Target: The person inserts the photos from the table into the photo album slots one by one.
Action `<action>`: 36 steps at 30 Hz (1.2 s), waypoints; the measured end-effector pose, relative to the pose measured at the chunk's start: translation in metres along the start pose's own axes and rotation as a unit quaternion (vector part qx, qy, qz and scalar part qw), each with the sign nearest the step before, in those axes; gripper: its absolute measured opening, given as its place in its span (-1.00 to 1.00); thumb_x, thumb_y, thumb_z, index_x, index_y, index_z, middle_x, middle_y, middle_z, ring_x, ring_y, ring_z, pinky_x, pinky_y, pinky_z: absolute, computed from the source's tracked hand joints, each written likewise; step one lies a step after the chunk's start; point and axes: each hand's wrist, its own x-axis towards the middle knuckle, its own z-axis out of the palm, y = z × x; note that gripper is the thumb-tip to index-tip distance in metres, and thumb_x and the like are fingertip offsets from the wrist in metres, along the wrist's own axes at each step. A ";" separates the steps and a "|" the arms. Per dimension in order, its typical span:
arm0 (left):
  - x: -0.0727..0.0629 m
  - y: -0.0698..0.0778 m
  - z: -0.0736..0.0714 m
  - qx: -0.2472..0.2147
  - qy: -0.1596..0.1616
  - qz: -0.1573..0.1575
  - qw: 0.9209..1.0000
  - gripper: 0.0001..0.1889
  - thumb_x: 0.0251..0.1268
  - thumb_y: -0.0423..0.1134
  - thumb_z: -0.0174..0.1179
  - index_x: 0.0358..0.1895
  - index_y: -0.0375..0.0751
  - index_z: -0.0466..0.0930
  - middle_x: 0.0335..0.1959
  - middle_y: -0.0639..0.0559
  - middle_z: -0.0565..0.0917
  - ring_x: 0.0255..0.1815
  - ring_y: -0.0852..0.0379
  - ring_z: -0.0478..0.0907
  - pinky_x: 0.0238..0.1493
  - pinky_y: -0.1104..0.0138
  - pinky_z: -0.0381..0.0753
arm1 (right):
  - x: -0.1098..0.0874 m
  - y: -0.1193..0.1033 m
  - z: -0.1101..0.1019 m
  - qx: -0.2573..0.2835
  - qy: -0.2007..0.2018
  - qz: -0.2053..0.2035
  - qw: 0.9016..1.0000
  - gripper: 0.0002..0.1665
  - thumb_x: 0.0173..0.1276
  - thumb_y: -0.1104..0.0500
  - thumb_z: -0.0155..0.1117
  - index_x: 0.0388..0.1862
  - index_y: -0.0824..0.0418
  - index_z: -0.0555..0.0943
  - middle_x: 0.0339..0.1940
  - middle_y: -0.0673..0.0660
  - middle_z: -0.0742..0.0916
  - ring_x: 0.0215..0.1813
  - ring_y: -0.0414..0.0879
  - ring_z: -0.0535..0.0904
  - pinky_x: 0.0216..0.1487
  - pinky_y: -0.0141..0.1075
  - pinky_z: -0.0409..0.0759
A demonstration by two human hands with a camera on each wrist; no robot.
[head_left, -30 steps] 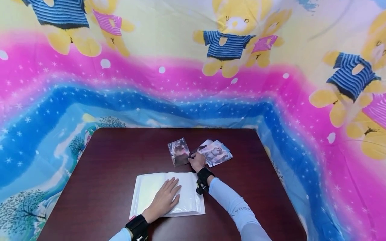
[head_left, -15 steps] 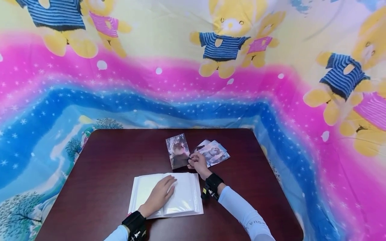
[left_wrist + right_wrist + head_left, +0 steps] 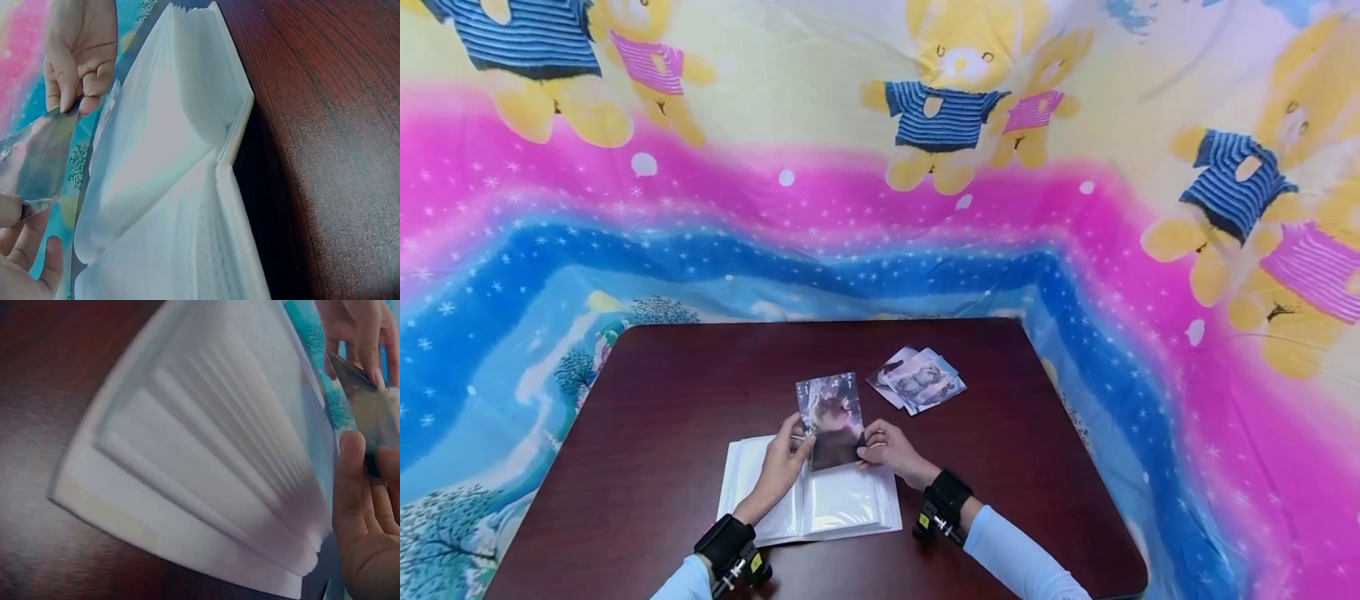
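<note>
Glossy dark-and-pink rectangular photo print [image 3: 832, 417] now overlaps, in head view, the far edge of the white open plastic-paged album [image 3: 844, 504] on the reddish-brown wooden bench [image 3: 685, 392]. The left hand [image 3: 781, 458], lifted off the album, joins the right hand [image 3: 891, 452] pinching the print's sides, likely steadying it. Loose pale rectangular prints [image 3: 922, 379] lie beyond.

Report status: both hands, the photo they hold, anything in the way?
Left hand and right hand pinch opposite sides of dark photo. Photo held up, not in open white album. Nothing seen in the way; other photos lie apart on table.
</note>
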 end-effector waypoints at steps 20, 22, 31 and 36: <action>-0.006 0.003 0.003 0.076 -0.074 0.007 0.994 -0.50 0.31 -0.43 0.27 0.27 -0.50 0.39 -0.26 -0.10 0.62 -0.35 0.03 0.63 -0.28 0.23 0.63 | 0.039 -0.042 -0.028 -0.145 0.005 -0.083 0.986 -0.85 0.36 0.38 0.28 -0.19 0.47 0.52 -0.38 0.19 0.69 -0.36 -0.15 0.63 -0.24 0.05 0.68; -0.008 0.000 0.002 0.129 -0.074 0.032 0.988 -0.51 0.30 -0.38 0.30 0.24 -0.47 0.43 -0.22 -0.11 0.62 -0.28 0.00 0.61 -0.21 0.16 0.60 | 0.042 -0.047 -0.032 -0.146 0.032 -0.088 0.985 -0.86 0.36 0.39 0.28 -0.20 0.45 0.52 -0.38 0.15 0.69 -0.36 -0.16 0.62 -0.24 0.03 0.69; -0.009 -0.009 0.004 0.318 -0.097 0.215 0.918 -0.54 0.15 -0.23 0.43 0.06 -0.44 0.59 0.10 -0.36 0.57 0.20 -0.29 0.47 0.10 -0.13 0.47 | 0.058 -0.059 -0.040 -0.125 0.123 -0.137 0.975 -0.77 0.47 0.38 0.15 -0.27 0.52 0.32 -0.43 0.37 0.53 -0.29 0.47 0.50 -0.37 -0.28 0.61; -0.007 -0.006 0.009 0.314 -0.160 0.229 0.907 -0.48 0.25 -0.16 0.35 0.17 -0.44 0.54 0.26 -0.42 0.48 0.33 -0.33 0.37 0.29 -0.20 0.31 | 0.061 -0.067 -0.027 -0.080 0.129 -0.134 0.979 -0.85 0.46 0.46 0.10 -0.07 0.55 0.42 -0.22 0.57 0.60 -0.21 0.40 0.58 -0.23 0.03 0.68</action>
